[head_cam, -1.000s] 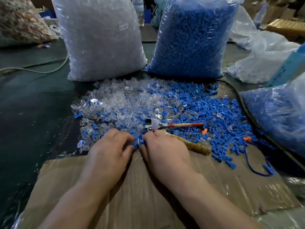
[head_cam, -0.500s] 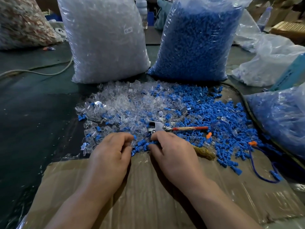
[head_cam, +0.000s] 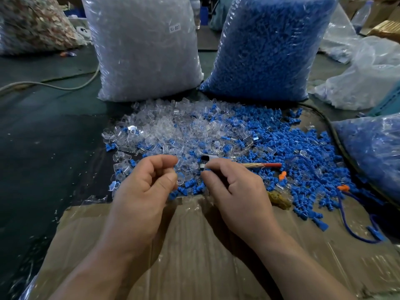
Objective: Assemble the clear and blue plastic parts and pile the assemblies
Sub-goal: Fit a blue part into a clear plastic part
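Over the brown cardboard sheet [head_cam: 194, 245], the left hand [head_cam: 147, 189] curls thumb and forefinger; whether it grasps anything cannot be told. The right hand [head_cam: 236, 191] pinches a small blue plastic part [head_cam: 206, 169]. From the hands, the heap of clear plastic parts [head_cam: 168, 126] lies at eleven o'clock and the heap of blue plastic parts [head_cam: 292, 144] at two.

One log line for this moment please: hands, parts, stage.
stage: parts in hand, not yet joined | left hand: pinches clear part | right hand: pinches blue part | loose pile: just beyond hands

Cutter [head_cam: 259, 165] (half-hidden) behind right hand [head_cam: 236, 191]
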Available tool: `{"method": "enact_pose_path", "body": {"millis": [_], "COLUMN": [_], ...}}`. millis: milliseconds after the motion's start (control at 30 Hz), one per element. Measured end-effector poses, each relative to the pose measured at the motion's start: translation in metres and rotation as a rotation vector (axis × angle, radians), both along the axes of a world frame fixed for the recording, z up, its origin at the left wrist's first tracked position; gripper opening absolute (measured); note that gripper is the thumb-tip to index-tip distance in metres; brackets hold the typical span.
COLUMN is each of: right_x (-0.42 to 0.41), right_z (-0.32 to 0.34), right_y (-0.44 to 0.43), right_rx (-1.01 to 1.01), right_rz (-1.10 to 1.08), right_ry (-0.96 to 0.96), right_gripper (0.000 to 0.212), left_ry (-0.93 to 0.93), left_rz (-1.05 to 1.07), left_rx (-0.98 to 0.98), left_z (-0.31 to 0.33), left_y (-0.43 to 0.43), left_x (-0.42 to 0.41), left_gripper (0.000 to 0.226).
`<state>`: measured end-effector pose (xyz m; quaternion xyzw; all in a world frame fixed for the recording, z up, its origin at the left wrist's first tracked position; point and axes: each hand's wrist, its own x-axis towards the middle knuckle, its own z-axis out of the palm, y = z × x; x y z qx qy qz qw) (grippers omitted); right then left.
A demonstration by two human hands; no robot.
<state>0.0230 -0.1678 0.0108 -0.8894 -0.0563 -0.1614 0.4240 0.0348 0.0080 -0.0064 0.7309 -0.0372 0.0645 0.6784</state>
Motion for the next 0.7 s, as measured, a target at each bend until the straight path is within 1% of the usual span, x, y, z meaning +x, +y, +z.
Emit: {"method": "enact_pose_path", "body": {"millis": [67, 133, 200, 300, 433, 500, 600, 700], "right_x": [-0.003, -0.006, -0.007, -0.007, -0.006, -0.006, -0.008, -0.010], "right_z": [0.002, 0.003, 0.004, 0.004, 0.002, 0.000, 0.001, 0.001], "right_y": [0.001, 0.004, 0.007, 0.012, 0.017, 0.018, 0.017, 0.017], "right_rx": [0.123, 0.203, 0.237, 0.246, 0.177, 0.133, 0.040, -0.034], "right_rz": [0.030, 0.085, 0.136, 0.173, 0.195, 0.196, 0.199, 0.212], "right_ry": [0.050, 0.112, 0.152, 0.180, 0.175, 0.149, 0.094, 0.069], "right_gripper": [0.006, 0.003, 0.005, 0.008, 0.005, 0.004, 0.011, 0.011], "left_ry": [0.040, 0.101, 0.143, 0.146, 0.100, 0.057, 0.047, 0.070], "left_rz": [-0.027, -0.041, -0.046, -0.069, -0.117, -0.135, -0.143, -0.130], "left_rx": [-0.051, -0.147, -0.219, -0.219, -0.245, -0.200, -0.141, -0.109], "left_z": [-0.002, -0.005, -0.007, -0.010, -0.006, -0.004, 0.000, 0.000], "left_y": [0.000, -0.001, -0.002, -0.001, -0.003, -0.005, -0.006, -0.006], "left_x": [0.001, 0.002, 0.003, 0.003, 0.001, -0.001, -0.004, -0.006], "left_gripper": [0.034, 0.025, 0.023, 0.022, 0.024, 0.029, 0.040, 0.040]}}
